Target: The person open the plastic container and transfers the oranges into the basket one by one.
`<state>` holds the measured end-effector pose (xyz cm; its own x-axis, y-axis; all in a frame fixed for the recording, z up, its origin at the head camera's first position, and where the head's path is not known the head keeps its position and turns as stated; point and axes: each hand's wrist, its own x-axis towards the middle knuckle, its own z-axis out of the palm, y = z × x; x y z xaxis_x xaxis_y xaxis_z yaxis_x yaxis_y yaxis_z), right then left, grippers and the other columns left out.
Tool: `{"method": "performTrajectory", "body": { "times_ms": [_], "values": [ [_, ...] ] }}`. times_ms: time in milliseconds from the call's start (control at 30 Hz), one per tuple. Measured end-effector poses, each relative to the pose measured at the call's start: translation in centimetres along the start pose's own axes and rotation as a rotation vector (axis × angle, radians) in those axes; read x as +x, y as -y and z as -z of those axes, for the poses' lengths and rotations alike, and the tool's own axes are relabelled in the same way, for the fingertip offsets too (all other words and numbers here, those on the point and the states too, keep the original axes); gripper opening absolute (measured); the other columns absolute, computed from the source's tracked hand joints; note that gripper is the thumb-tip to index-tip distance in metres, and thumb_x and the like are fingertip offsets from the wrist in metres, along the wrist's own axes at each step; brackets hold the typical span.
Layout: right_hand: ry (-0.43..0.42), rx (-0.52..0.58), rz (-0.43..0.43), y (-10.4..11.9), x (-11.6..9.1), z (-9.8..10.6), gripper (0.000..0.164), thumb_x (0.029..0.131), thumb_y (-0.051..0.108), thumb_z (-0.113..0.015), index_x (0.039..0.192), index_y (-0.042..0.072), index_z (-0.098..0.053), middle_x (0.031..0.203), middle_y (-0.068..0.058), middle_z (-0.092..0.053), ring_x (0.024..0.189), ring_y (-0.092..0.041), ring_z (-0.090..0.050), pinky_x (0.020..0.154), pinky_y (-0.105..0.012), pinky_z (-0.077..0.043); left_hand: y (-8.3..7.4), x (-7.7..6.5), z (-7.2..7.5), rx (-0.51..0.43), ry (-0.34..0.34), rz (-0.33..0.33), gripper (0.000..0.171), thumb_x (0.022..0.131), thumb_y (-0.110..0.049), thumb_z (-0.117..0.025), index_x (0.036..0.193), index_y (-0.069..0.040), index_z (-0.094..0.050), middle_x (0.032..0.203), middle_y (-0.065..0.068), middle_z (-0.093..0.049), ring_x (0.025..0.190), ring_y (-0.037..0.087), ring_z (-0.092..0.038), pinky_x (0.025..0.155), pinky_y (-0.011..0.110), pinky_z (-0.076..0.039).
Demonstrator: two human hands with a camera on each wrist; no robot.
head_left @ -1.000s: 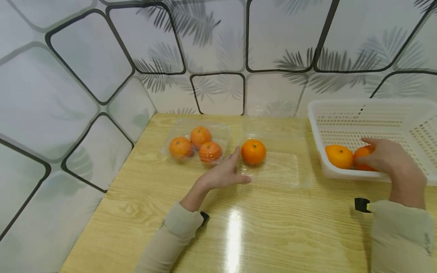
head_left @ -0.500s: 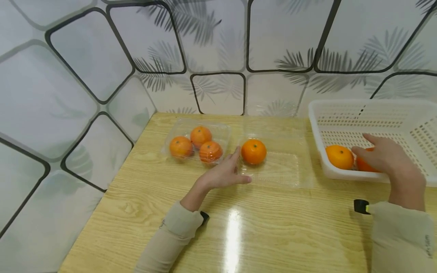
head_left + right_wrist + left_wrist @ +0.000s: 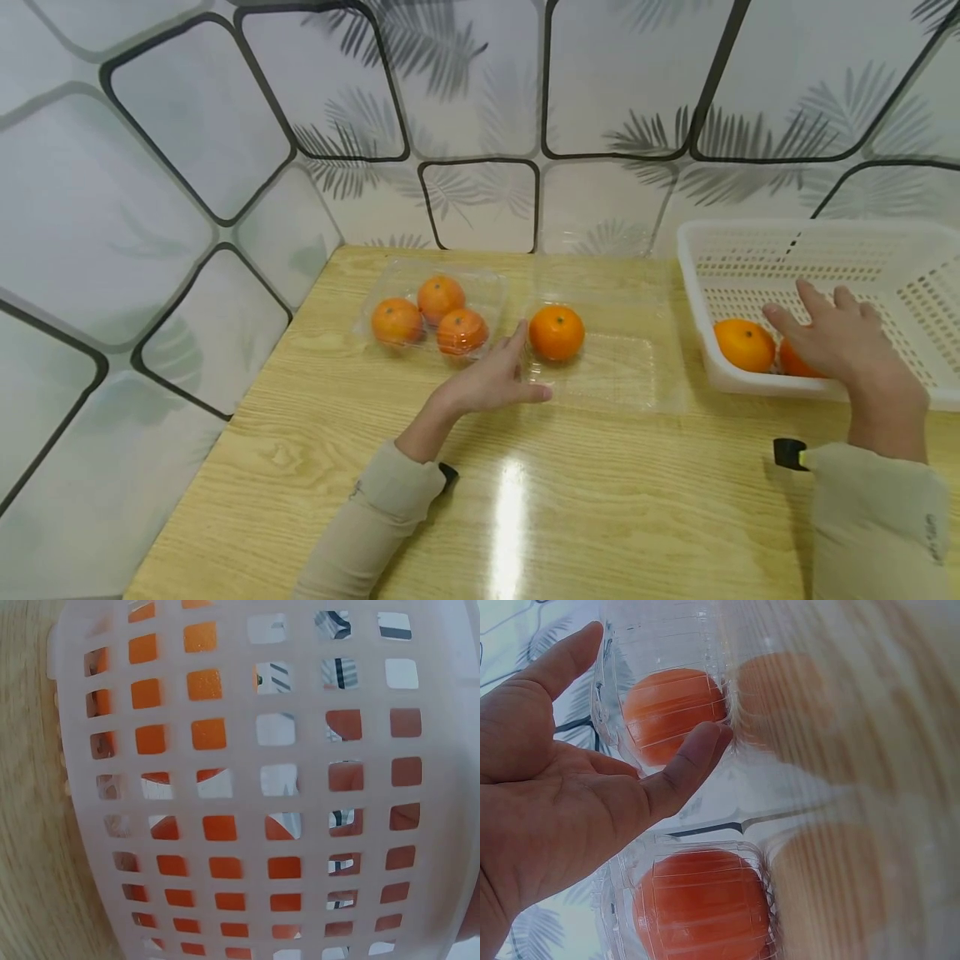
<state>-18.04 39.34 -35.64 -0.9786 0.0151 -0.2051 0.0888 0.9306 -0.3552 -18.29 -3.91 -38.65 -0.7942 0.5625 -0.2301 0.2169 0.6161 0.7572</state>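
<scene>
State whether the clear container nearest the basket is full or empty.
Neither: the clear container holds one orange, with bare base beside it.

Orange point(image 3: 797, 362) partly behind right hand point(image 3: 849, 343)

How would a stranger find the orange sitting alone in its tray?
On the wooden table, look just left of the white basket for a clear tray. At its left end, beside the left hand, sits the orange. Unlike the three oranges in the next tray, it sits alone.

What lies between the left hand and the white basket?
In the head view, the open clear container lies between the left hand and the white basket, with one orange at its hand-side end.
</scene>
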Motion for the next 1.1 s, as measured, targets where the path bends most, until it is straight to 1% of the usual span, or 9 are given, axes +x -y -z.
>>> {"method": "performTrajectory", "body": {
  "times_ms": [133,200,367,433,533,667,833,933,1100],
  "values": [
    [0.021,0.005,0.008,0.1,-0.1,0.0,0.085,0.102,0.062,-0.012,0.154,-0.002,0.011,0.145,-0.049,0.015,0.128,-0.074,0.012,0.098,-0.082,-0.005,-0.1,-0.1,0.0,-0.005,0.004,0.000,0.108,0.092,-0.035,-0.072,0.158,-0.004,0.008,0.147,0.025,-0.040,0.136,0.031,-0.038,0.115,0.046,-0.030],
    [0.018,0.009,0.023,0.2,-0.1,-0.2,0.084,0.103,0.061,-0.011,0.154,-0.002,0.010,0.145,-0.050,0.015,0.128,-0.074,0.012,0.100,-0.082,-0.003,-0.1,-0.1,0.0,-0.002,0.006,0.006,0.108,0.092,-0.035,-0.072,0.158,-0.005,0.008,0.146,0.024,-0.041,0.129,0.030,-0.043,0.113,0.045,-0.033],
    [-0.020,0.011,0.062,0.7,-0.1,-0.6,0.082,0.103,0.059,-0.009,0.155,-0.004,0.005,0.145,-0.051,0.010,0.128,-0.075,0.007,0.103,-0.079,0.000,-0.1,-0.1,-0.1,0.015,0.008,0.019,0.108,0.092,-0.037,-0.071,0.159,-0.007,0.007,0.147,0.023,-0.041,0.136,0.029,-0.039,0.116,0.045,-0.029],
    [-0.028,0.021,0.070,1.0,-0.1,-0.7,0.082,0.104,0.059,-0.010,0.155,-0.003,0.005,0.146,-0.050,0.011,0.130,-0.073,0.008,0.104,-0.079,0.001,-0.1,-0.2,-0.1,0.017,0.006,0.019,0.108,0.092,-0.037,-0.071,0.159,-0.007,0.007,0.140,0.022,-0.046,0.131,0.028,-0.042,0.115,0.045,-0.031],
    [-0.047,0.037,0.086,1.6,-0.4,-0.8,0.081,0.104,0.058,-0.012,0.155,-0.003,0.006,0.147,-0.049,0.013,0.131,-0.071,0.011,0.105,-0.077,0.004,0.0,-0.2,-0.1,0.017,0.006,0.020,0.108,0.092,-0.037,-0.071,0.159,-0.007,0.008,0.138,0.021,-0.046,0.119,0.026,-0.048,0.112,0.044,-0.034],
    [-0.094,0.052,0.134,3.0,-0.7,-0.7,0.080,0.105,0.055,-0.014,0.156,-0.003,0.006,0.148,-0.048,0.014,0.135,-0.067,0.014,0.109,-0.071,0.010,0.0,-0.2,-0.1,0.013,0.003,0.018,0.108,0.092,-0.038,-0.071,0.159,-0.007,0.007,0.148,0.023,-0.040,0.118,0.025,-0.049,0.112,0.044,-0.034],
    [-0.158,0.061,0.185,5.2,-1.1,-0.9,0.077,0.106,0.053,-0.018,0.157,0.000,0.005,0.151,-0.046,0.015,0.136,-0.066,0.014,0.109,-0.071,0.009,0.1,-0.3,0.0,0.010,-0.005,0.014,0.107,0.092,-0.038,-0.071,0.159,-0.007,0.006,0.153,0.024,-0.034,0.126,0.027,-0.047,0.114,0.045,-0.033],
    [-0.175,0.059,0.208,6.2,-1.3,-1.2,0.077,0.106,0.053,-0.020,0.158,0.002,0.005,0.152,-0.044,0.015,0.137,-0.066,0.014,0.110,-0.071,0.007,0.1,-0.3,0.0,0.018,-0.008,0.013,0.108,0.091,-0.038,-0.071,0.159,-0.007,0.007,0.149,0.024,-0.038,0.129,0.027,-0.045,0.114,0.045,-0.033],
    [-0.169,0.084,0.254,7.7,-1.4,-1.8,0.076,0.107,0.052,-0.025,0.159,0.006,0.004,0.156,-0.039,0.014,0.140,-0.061,0.016,0.109,-0.072,0.006,0.1,-0.3,0.0,0.020,-0.005,0.010,0.108,0.092,-0.039,-0.071,0.159,-0.007,0.007,0.144,0.022,-0.043,0.117,0.025,-0.050,0.109,0.044,-0.039]
  ]
}}
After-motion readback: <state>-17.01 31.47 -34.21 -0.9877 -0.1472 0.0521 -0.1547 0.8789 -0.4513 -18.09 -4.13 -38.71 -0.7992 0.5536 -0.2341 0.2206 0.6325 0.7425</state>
